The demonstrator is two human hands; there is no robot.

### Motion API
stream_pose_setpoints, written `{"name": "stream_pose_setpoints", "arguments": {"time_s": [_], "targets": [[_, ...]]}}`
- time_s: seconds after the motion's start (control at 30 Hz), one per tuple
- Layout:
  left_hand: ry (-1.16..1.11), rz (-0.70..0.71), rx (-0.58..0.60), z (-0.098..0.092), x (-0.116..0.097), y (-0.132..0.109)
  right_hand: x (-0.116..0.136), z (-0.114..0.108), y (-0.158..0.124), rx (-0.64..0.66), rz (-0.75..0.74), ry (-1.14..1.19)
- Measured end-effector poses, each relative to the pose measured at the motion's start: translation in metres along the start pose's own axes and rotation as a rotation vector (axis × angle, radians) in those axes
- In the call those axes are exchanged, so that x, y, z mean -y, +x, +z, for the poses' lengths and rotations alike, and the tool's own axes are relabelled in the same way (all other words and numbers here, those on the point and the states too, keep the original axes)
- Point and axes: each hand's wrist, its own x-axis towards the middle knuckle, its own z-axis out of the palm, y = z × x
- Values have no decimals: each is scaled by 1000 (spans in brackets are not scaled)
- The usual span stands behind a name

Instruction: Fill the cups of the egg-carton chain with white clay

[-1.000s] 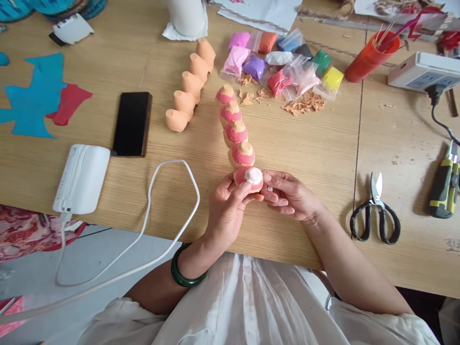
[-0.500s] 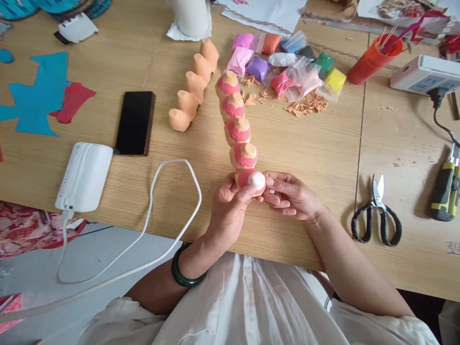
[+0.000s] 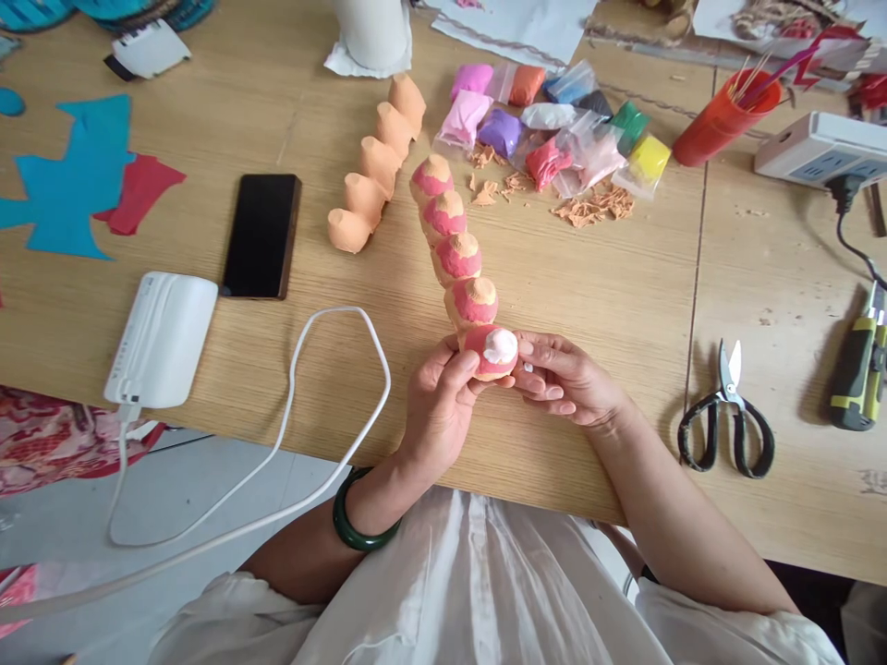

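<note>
Here's the left hand [image 3: 438, 406], closed on the near end of the pink-and-orange bumpy strip [image 3: 458, 259], thumb pressed to the last bump. The strip runs away from that hand toward between eleven and twelve o'clock, over the wooden table [image 3: 589, 277]. A soft white lump [image 3: 500, 347] sits on that nearest bump; the other four show bare orange tips. In from three o'clock comes the right hand [image 3: 568, 379], fingers curled at the bump's edge, a small white bit [image 3: 528, 367] among them; whether it's gripping or only touching, I can't tell.

Now round the dial from that bump: plain orange strip [image 3: 379, 164] at eleven, colourful little bags [image 3: 500, 134] near half past twelve, with orange shavings [image 3: 594, 205] just beside them. Scissors [image 3: 729, 392] lie just past three, blades spread; white power bank [image 3: 163, 337] at nine, black phone [image 3: 261, 235] at ten.
</note>
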Motion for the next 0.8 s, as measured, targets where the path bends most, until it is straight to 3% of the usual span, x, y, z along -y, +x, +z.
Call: {"name": "stream_pose_setpoints", "arguments": {"time_s": [0.13, 0.4, 0.6, 0.8], "targets": [[-14, -14, 41, 1, -1, -1, 1, -1, 0, 10, -8, 7], [55, -63, -21, 5, -6, -1, 0, -3, -1, 31, 18, -14], [6, -137, 65, 3, -8, -1, 1, -6, -4, 43, 18, -13], [84, -66, -6, -1, -4, -1, 1, -6, -2, 61, 50, -42]]}}
